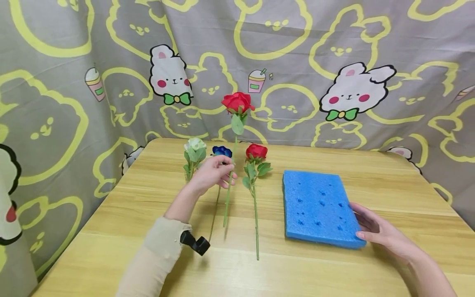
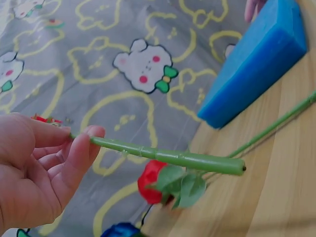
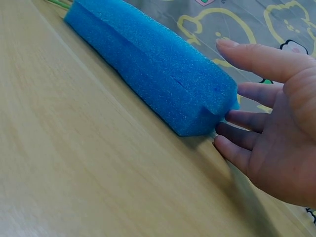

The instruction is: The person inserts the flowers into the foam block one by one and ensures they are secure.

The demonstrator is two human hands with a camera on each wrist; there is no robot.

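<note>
My left hand pinches the green stem of an artificial red rose between thumb and fingers. The rose stands nearly upright, its stem's lower end raised above the table. A blue foam block with several small holes in its top lies to the right. My right hand is at the block's right side, fingertips touching its end and the thumb apart from the fingers. Between them, a second red rose lies on the table. A blue rose is partly hidden behind my left hand.
A pale white-green rose lies at the back left of the wooden table. Behind the table hangs a grey curtain with cartoon prints. A black band with a small mount sits on my left wrist.
</note>
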